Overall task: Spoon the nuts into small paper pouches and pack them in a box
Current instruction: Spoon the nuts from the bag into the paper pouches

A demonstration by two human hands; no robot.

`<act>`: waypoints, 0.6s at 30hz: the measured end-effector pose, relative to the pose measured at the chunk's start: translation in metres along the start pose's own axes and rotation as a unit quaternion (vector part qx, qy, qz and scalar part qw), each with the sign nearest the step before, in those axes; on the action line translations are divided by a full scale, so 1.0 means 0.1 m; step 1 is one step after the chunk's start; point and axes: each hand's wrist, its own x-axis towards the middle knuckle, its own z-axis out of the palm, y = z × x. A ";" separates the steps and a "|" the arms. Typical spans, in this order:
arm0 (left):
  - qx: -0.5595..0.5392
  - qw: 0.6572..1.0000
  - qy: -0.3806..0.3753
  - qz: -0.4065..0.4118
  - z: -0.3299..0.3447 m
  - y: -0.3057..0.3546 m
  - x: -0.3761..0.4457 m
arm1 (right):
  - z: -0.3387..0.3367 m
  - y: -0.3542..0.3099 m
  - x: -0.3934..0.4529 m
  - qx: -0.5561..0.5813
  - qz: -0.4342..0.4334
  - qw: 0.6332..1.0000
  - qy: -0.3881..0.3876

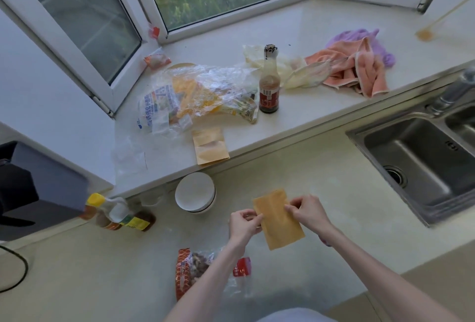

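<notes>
Here, my left hand (243, 224) and right hand (307, 210) pinch a paper pouch (279, 221) by its side edges, fingers curled, above the surface (321, 167).

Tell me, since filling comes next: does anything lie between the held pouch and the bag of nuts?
Nothing visible does. Both hands pinch the pouch above the counter; the nut bag lies just nearer, partly under the left forearm.

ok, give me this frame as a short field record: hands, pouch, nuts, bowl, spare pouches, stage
left hand: pinches the pouch's left edge
right hand: pinches the pouch's right edge near the top
pouch: brown paper, held above the counter, flat
nut bag: on the counter under the left forearm
bowl: white, beside the sill step
spare pouches: on the sill
stage: no spoon or box in view
</notes>
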 end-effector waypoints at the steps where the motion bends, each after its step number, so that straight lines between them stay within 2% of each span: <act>1: 0.005 1.000 0.000 -0.004 0.02 -0.02 0.02 | 0.00 0.03 0.01 -0.005 0.001 1.000 0.000; 18: 0.162 0.984 0.023 -0.075 0.16 -0.35 0.40 | 0.28 0.35 0.30 -0.102 0.089 0.988 -0.070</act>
